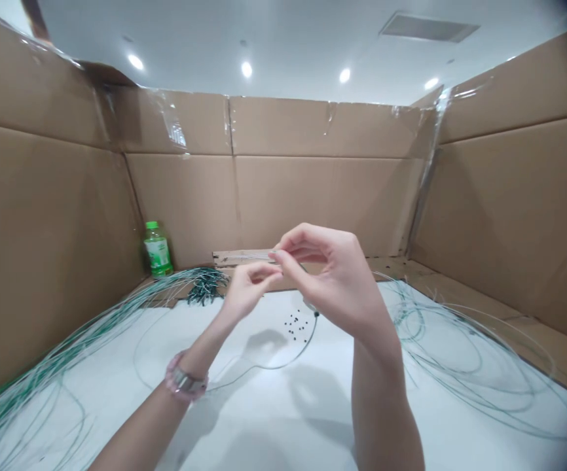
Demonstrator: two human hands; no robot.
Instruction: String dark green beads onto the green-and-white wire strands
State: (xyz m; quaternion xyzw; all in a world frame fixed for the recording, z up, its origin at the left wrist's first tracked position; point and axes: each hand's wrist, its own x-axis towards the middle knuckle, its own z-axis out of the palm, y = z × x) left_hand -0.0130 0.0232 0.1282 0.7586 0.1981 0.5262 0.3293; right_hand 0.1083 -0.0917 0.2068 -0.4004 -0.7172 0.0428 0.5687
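Observation:
My left hand (250,286) is closed in a pinch, thumb against forefinger, above the white work surface (264,425). A bracelet or watch with a pink band (185,381) sits on that wrist. My right hand (330,271) also pinches, its fingertips almost touching those of the left. Whatever lies between the fingertips is too small to make out. Beneath the hands lie several tiny black pieces (297,326). A thin grey-green wire (283,366) with a dark end curves from below my right hand toward my left wrist. A pale rounded thing is partly hidden behind the right hand.
Long green and white wires (67,340) run along the left side, bunched at dark ends (205,286). Looser loops of wire (460,373) spread on the right. A green-capped bottle (158,252) stands in the back left corner. Cardboard walls (323,190) enclose three sides.

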